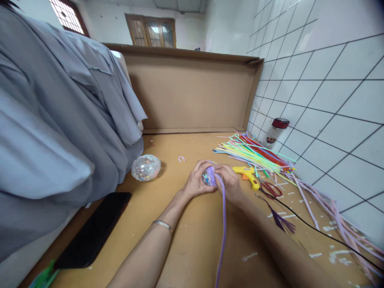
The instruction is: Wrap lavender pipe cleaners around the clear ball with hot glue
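Observation:
My left hand (199,178) is wrapped round a small clear round piece (205,179) with bits of colour in it, partly covered by rows of purple strand. A long purple pipe cleaner (223,224) runs from it down toward the front edge of the view. My right hand (229,182) is closed, its fingers pinching the pipe cleaner against the side of the piece. Fingers of both hands hide much of the piece. Just right of my right hand lies a yellow glue gun (247,174), with red-handled scissors (271,190) beside it.
Many-coloured pipe cleaners (255,152) lie at the back right, near a red-lidded jar (277,130). A clear faceted bowl (146,168) and a black phone-like slab (96,230) are on the left. A purple tassel (280,218) and black cord lie right. Cardboard (192,92) stands behind; grey cloth (75,100) hangs left.

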Demonstrator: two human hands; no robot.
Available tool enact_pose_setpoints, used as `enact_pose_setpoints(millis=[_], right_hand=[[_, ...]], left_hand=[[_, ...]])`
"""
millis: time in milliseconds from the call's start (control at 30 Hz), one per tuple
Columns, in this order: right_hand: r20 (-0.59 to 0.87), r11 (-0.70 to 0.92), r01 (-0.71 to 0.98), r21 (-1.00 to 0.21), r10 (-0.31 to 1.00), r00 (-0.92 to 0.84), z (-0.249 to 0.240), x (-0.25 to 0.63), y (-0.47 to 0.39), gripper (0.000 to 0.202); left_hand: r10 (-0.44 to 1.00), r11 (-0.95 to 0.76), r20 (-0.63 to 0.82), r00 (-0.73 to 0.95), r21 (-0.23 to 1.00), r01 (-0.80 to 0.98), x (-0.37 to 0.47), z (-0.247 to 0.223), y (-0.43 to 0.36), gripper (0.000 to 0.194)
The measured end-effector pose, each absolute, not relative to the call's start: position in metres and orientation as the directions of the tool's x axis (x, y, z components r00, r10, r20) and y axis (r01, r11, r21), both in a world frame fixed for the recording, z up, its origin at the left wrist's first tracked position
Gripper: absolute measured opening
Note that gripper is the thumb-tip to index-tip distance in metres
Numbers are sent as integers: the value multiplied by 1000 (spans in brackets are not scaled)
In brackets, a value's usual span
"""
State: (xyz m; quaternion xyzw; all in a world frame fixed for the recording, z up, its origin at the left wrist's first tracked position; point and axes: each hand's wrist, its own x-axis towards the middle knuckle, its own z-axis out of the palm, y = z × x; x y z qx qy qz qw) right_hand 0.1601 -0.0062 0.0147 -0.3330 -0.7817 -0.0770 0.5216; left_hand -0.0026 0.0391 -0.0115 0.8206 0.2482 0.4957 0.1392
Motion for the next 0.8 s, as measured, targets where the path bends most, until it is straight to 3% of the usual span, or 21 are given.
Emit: enact_pose_setpoints(millis=[200,433,800], right_hand=[[846,747,612,-260,482,-229,18,159,-18,28],[876,720,662,-208,438,-202,6,158,-15,16],[872,749,634,-191,426,-242,0,160,-12,21]], left_hand=[[560,-829,740,373,495,262,-3,-6,38,71],[601,-799,712,363,536,271,-3,-4,37,66],[630,-777,681,374,565,278,-4,-3,37,67]])
